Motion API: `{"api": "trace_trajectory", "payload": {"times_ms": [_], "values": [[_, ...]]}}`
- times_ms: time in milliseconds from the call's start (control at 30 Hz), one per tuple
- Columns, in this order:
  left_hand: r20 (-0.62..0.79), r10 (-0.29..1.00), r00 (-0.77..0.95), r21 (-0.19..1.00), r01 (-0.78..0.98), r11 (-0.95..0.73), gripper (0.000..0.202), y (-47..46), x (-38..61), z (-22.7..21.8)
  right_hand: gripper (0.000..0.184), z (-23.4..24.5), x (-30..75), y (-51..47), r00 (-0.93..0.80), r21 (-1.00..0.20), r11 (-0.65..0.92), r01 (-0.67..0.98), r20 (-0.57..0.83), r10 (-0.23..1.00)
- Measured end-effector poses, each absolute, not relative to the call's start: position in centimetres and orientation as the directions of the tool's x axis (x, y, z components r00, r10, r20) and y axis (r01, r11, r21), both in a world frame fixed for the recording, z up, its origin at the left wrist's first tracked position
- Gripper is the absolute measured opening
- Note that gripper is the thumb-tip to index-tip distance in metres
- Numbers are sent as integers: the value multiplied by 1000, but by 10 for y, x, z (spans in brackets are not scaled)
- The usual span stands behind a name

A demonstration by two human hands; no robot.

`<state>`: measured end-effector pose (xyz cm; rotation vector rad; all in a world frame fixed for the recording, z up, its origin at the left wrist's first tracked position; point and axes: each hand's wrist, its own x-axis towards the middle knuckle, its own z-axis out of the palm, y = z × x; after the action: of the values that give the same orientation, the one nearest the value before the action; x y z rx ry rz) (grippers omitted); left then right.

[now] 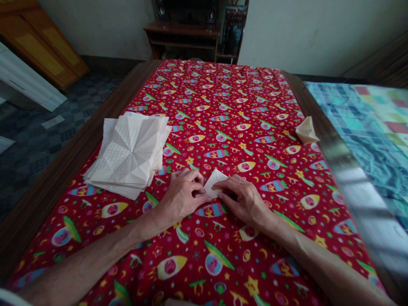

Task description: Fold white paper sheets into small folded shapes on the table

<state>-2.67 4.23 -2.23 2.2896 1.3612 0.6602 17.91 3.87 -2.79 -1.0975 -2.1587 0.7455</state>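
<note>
A small folded white paper lies on the red patterned tablecloth near the front middle. My left hand rests on its left side with fingers curled and pressing the paper. From the right, my right hand pinches and presses the paper's lower edge with its fingertips. To the left of my hands sits a stack of creased white paper sheets. A finished folded paper piece stands near the table's right edge.
The table's dark wooden border runs along both sides. A bed with a blue-green checked cover adjoins on the right. A wooden shelf with speakers stands at the far wall, and a wooden cabinet at far left.
</note>
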Motion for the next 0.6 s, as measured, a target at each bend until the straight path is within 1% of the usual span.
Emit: {"api": "trace_trajectory", "payload": {"times_ms": [167,400,600], "values": [[186,891,414,518,729,-447,23,41,-27,-23,16,-28,178,39,-512,-667,541,513,268,816],[184,893,411,496,746,-445,19,40,-27,-23,16,-31,178,38,-502,-633,540,555,262,824],[200,891,407,467,760,-452,20,41,-27,-25,17,-29,176,37,-501,-623,545,562,268,823]]}}
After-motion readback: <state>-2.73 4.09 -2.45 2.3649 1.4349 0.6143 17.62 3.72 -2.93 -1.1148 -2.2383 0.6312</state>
